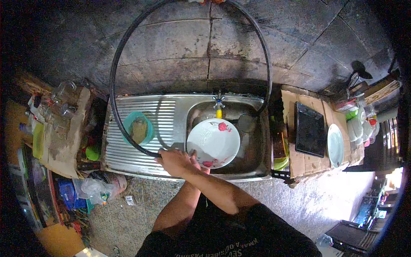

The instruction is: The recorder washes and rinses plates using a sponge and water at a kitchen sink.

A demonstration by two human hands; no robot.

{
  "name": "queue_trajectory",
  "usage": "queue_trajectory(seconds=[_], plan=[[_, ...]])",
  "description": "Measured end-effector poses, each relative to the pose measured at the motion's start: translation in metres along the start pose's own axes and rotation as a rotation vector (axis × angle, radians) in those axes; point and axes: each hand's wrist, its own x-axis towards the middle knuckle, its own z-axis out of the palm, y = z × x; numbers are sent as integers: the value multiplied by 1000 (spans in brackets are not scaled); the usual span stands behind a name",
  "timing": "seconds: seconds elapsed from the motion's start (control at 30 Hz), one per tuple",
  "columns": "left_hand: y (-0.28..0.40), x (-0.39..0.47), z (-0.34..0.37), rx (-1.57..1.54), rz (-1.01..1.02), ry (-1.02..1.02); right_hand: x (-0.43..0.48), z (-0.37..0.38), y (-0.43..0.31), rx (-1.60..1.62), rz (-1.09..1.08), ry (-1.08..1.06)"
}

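My forearms cross in front of the steel sink (261, 160). My right hand (175, 160) reaches over to the left and grips a black hose (115, 70), which loops high above the counter. A white plate (213, 141) with red flowers is held by its near rim in my left hand (194, 160), partly hidden behind the right. The plate is over the basin, below a tap (219, 102) with a yellow spout end (219, 114). Left of it, on the ribbed drainboard (167, 112), a teal bowl (150, 127) has something brownish inside.
Cardboard on the right bears a black tray (310, 128) and a pale plate (336, 146), with plastic containers (358, 128) beyond. Glass jars (65, 91) stand on the left-hand surface. Below that are plastic bags (93, 189) and a blue container (67, 194). A tiled wall (173, 38) rises behind the sink.
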Motion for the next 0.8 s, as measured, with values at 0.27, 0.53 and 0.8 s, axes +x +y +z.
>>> queue_trajectory(seconds=[0.27, 0.53, 0.8], plan=[[5, -21, -7, -3, -12, -90, 29, -36, 34, -156, 35, 63], [-5, -24, -29, 424, 336, -55, 35, -60, 18, -141, -60, -13], [-7, -18, -10, 758, 337, -25, 30, -76, -9, -257, -88, 21]])
